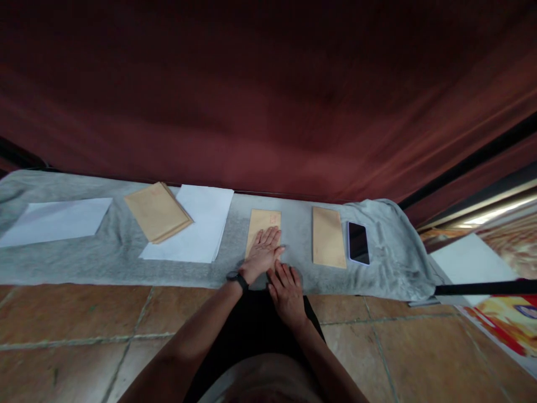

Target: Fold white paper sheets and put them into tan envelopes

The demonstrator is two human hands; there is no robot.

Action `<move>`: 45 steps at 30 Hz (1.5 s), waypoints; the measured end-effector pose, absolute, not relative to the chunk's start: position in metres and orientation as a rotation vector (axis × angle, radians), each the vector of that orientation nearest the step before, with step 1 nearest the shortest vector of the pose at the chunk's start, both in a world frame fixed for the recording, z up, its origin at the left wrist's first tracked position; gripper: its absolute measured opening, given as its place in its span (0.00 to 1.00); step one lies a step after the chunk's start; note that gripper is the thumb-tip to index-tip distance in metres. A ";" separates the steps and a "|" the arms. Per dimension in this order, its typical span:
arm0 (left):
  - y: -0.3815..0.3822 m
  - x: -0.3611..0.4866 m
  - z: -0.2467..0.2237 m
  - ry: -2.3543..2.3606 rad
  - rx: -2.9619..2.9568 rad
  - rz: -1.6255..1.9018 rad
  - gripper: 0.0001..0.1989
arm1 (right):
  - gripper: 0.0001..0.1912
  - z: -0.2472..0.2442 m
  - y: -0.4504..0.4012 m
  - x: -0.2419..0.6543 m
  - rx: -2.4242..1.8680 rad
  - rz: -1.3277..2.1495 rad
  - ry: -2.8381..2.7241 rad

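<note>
A brown paper envelope (pixel 257 221) with red print near its top right corner lies upright on the grey cloth in front of me. My left hand (pixel 263 252), with a dark watch on its wrist, rests flat across the envelope, fingers stretched out. Just below and to the right, my right hand (pixel 287 288) lies with its fingers extended by the envelope's lower edge. The lower part of the envelope is hidden under my hands. Farther right is another stack of brown envelopes (pixel 328 238), touched by neither hand.
A phone (pixel 358 243) lies at the right. On the left, a pile of brown envelopes (pixel 156 212) partly covers white paper sheets (pixel 201 232); another white sheet (pixel 62 219) is farther left. Grey cloth (pixel 126 268) covers the narrow surface, with a dark red curtain (pixel 251 129) behind.
</note>
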State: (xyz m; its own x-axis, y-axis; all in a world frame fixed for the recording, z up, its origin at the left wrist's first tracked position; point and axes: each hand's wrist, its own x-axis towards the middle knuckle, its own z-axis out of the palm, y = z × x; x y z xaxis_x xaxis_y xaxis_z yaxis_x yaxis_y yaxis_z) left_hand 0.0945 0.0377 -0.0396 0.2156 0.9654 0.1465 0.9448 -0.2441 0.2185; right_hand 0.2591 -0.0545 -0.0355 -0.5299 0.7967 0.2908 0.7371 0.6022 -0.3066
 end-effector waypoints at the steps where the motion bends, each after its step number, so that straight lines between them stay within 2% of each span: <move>1: 0.045 0.094 -0.040 1.892 2.372 0.389 0.30 | 0.23 -0.035 -0.054 0.259 -1.228 0.210 -2.432; 12: 0.084 0.096 -0.032 1.926 2.293 0.368 0.30 | 0.25 -0.039 -0.054 0.259 -1.254 0.228 -2.430; 23: 0.007 0.073 -0.031 1.668 2.360 0.228 0.28 | 0.21 -0.046 -0.053 0.260 -1.201 0.166 -2.412; 32: -0.056 0.071 -0.024 1.648 2.522 0.396 0.31 | 0.21 -0.047 -0.053 0.262 -1.192 0.145 -2.455; 36: -0.070 0.065 -0.026 1.654 2.566 0.397 0.34 | 0.23 -0.047 -0.053 0.263 -1.196 0.147 -2.477; 45: -0.083 0.046 -0.026 1.622 2.596 0.393 0.33 | 0.22 -0.048 -0.056 0.267 -1.206 0.128 -2.427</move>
